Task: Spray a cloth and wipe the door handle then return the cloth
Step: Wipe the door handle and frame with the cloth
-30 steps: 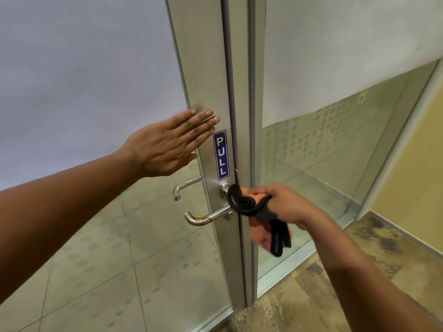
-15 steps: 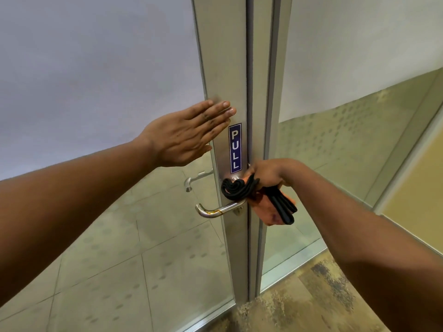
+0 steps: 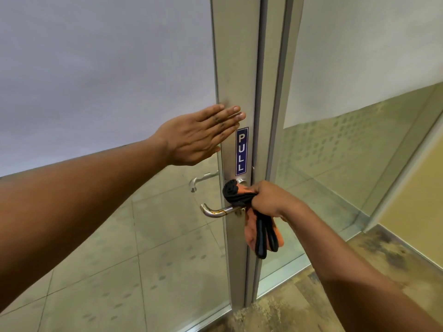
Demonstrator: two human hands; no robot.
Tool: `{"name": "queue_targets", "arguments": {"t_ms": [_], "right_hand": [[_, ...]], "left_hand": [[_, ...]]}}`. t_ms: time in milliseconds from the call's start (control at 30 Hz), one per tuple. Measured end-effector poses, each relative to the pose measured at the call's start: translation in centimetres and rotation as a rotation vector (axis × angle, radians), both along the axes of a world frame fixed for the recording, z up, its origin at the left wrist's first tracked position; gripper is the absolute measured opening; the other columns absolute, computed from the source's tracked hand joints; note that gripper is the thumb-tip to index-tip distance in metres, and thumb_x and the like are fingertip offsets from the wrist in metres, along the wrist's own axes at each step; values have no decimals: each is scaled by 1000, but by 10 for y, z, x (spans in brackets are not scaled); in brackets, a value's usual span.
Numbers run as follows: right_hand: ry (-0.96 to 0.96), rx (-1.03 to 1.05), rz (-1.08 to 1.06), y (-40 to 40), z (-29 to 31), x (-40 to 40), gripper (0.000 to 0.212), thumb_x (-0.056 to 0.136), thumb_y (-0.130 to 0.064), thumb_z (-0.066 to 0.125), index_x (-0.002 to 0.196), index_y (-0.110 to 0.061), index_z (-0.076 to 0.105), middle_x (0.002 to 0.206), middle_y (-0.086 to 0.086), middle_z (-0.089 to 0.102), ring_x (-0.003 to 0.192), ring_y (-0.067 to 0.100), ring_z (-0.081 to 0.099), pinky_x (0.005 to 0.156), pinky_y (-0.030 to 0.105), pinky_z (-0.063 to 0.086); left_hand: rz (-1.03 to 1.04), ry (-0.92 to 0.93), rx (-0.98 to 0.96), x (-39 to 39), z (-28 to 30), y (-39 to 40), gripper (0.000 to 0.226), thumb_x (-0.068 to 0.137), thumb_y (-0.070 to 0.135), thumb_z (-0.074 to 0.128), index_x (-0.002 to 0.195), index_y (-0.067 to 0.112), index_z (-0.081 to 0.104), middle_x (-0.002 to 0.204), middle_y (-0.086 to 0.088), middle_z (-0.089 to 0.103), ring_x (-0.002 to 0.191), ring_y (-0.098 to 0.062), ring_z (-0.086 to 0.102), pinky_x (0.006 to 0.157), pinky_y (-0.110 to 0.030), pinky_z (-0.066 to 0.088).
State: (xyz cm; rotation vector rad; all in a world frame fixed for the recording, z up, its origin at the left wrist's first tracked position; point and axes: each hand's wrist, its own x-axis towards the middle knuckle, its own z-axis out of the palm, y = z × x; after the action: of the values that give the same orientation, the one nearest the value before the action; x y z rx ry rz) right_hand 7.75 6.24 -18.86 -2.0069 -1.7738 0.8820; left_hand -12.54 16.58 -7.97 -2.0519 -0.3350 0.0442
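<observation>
A silver lever door handle point(image 3: 215, 212) sticks out to the left from the metal door frame point(image 3: 236, 68), below a blue PULL label point(image 3: 241, 151). My right hand point(image 3: 268, 200) is shut on an orange cloth with black edging point(image 3: 260, 230), pressing its bunched end against the handle's base by the frame. The rest of the cloth hangs down below my fist. My left hand point(image 3: 199, 137) lies flat and open on the glass door and frame, just above the label. No spray bottle is in view.
A second handle point(image 3: 200, 180) shows through the glass on the door's far side. A fixed glass panel point(image 3: 335, 164) stands to the right, with a yellow wall point(image 3: 417, 212) beyond. Mottled brown floor point(image 3: 299, 305) lies below.
My right hand with the cloth has stayed at the handle's base, shifting slightly against the frame. My left hand has stayed flat on the door. The view has shifted.
</observation>
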Motion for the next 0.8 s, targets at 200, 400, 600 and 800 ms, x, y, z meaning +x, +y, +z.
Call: {"name": "queue_targets", "arguments": {"t_ms": [200,400,600,800], "right_hand": [[-38,71,-54,-15,-11,-22,33,81,-7,50,105,-16,71,88,8,68,83,26,65,69,33,53],[26,88,-11,-24,-17,-48,25,81,-11,53,95,-24,68,76,2,63,69,15,62,52,23,41],[114,146,-45,-28,-25,-79,12,77,-10,51,70,-20,56,64,0,56,55,12,55,42,18,33],[203,125,-31,-33,-22,-78,27,80,-8,51,86,-29,65,66,-2,58,60,15,58,47,20,39]], "left_hand": [[-12,-13,-9,-1,-1,4,66,105,38,-8,159,0,-10,167,-21,-16,157,-33,-14,130,-47,3],[-35,-16,-15,-3,-1,4,65,105,36,-8,159,2,-13,168,-18,-16,157,-31,-14,130,-46,2],[-11,0,-13,-2,-2,3,64,104,35,-9,159,3,-14,168,-18,-16,157,-30,-14,130,-45,2],[-11,7,4,-2,-1,2,65,104,34,-9,160,1,-13,168,-19,-16,157,-32,-14,130,-45,3]]}}
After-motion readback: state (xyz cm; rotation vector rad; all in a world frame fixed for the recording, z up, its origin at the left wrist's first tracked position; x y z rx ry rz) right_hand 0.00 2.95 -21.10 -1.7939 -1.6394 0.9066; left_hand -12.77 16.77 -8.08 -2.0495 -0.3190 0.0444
